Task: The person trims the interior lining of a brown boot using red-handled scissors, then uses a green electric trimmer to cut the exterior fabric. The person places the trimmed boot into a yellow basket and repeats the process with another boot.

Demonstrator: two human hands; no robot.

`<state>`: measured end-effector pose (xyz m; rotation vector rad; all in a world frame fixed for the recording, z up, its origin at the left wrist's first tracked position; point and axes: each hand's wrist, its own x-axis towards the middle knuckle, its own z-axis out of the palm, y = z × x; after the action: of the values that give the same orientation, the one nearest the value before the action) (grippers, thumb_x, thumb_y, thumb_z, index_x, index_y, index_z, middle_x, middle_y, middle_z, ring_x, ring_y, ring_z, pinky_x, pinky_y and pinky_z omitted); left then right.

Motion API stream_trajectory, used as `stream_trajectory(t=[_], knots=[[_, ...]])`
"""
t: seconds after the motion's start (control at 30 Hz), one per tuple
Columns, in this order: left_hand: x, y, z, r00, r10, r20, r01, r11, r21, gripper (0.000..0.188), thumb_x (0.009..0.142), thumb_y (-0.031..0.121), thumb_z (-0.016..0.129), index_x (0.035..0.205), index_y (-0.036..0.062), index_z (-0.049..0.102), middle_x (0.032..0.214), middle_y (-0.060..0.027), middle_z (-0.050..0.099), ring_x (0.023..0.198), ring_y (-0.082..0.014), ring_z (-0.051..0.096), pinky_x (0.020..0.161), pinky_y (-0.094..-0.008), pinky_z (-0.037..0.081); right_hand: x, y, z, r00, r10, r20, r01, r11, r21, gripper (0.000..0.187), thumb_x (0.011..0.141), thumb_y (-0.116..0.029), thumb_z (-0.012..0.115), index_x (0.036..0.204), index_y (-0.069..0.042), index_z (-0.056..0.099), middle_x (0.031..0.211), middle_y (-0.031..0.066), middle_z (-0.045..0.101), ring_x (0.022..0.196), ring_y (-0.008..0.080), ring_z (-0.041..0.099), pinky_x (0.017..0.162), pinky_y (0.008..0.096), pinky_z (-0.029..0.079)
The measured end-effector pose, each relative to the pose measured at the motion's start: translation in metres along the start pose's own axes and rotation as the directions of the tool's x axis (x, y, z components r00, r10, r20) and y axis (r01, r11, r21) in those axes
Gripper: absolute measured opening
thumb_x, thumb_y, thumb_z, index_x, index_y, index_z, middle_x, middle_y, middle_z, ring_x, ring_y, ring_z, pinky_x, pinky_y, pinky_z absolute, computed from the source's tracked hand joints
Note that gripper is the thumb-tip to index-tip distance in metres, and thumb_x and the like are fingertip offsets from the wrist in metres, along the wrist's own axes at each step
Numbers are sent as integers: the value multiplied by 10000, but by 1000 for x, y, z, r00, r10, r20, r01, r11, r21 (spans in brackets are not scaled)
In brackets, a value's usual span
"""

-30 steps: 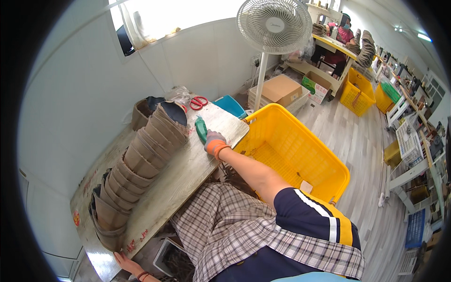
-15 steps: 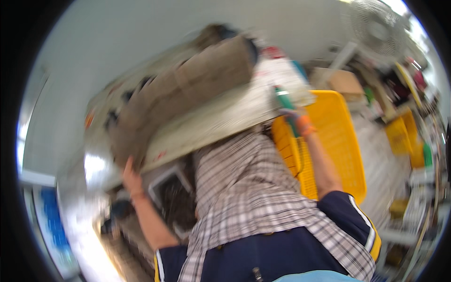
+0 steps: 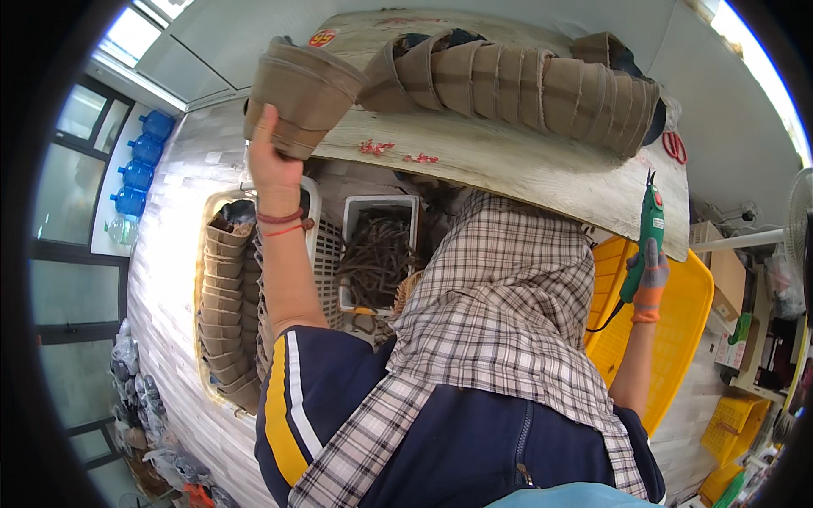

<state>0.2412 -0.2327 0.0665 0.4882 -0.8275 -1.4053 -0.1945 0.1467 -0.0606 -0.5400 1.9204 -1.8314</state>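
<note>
My left hand (image 3: pixel 273 165) is raised at the table's left end. Its fingers and thumb are closed round a short nest of brown fabric caps (image 3: pixel 306 93). My right hand (image 3: pixel 649 267), in a grey and orange glove, grips green electric scissors (image 3: pixel 653 222) with the small blades pointing up and away. A black cord runs down from the tool's lower end. Across the worktable (image 3: pixel 474 157) lies a long nested row of brown caps (image 3: pixel 525 89), dark inside at the ends. Behind its right end another brown cap (image 3: pixel 597 51) shows in part.
At the left stands a white basket (image 3: pixel 312 203) holding nested brown caps. A white bin (image 3: pixel 413 203) under the table holds dark strips. To the right are a yellow basket (image 3: pixel 690 330) and red-handled scissors (image 3: pixel 675 147) on the tabletop. Red scraps (image 3: pixel 377 147) lie near the table edge.
My left hand has gone from the left end of the long row to holding up a short nest of caps apart from it. The head view has swung left; the green tool stays in my right hand.
</note>
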Motion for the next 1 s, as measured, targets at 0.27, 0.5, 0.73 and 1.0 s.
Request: stream_trajectory(t=[0.27, 0.5, 0.73, 1.0], knots=[[-9, 1, 13, 784, -440, 438, 607, 694, -388, 344, 956, 178, 404, 1206, -26, 524, 1225, -200, 565, 1150, -342, 529, 994, -496, 415, -32, -62, 40, 919, -374, 126, 394, 857, -331, 292, 804, -169, 717, 1021, -6, 609, 759, 0, 599, 667, 86, 537, 627, 243, 458], [-62, -106, 31, 571, -613, 545, 816, 356, -455, 367, 961, 176, 369, 1230, -31, 510, 1243, -200, 554, 1152, -348, 525, 991, -498, 416, -37, -61, 34, 627, -710, 320, 693, 321, -646, 494, 603, -354, 838, 950, -64, 641, 736, 113, 639, 666, 301, 606, 599, 365, 486], [-70, -143, 34, 429, -595, 680, 899, 212, -382, 364, 956, 170, 374, 1232, -21, 514, 1262, -208, 538, 1174, -349, 505, 1003, -505, 402, -47, -43, 25, 672, -632, 385, 680, 323, -658, 491, 588, -350, 846, 920, -62, 630, 730, 90, 634, 638, 284, 598, 586, 358, 484], [-72, -148, 43, 432, -664, 610, 887, 193, -419, 359, 954, 165, 378, 1216, -36, 520, 1264, -208, 536, 1171, -346, 508, 1005, -496, 405, -46, -41, 30, 631, -652, 421, 740, 344, -578, 513, 580, -279, 851, 982, -50, 628, 761, 106, 633, 672, 276, 602, 605, 354, 487]])
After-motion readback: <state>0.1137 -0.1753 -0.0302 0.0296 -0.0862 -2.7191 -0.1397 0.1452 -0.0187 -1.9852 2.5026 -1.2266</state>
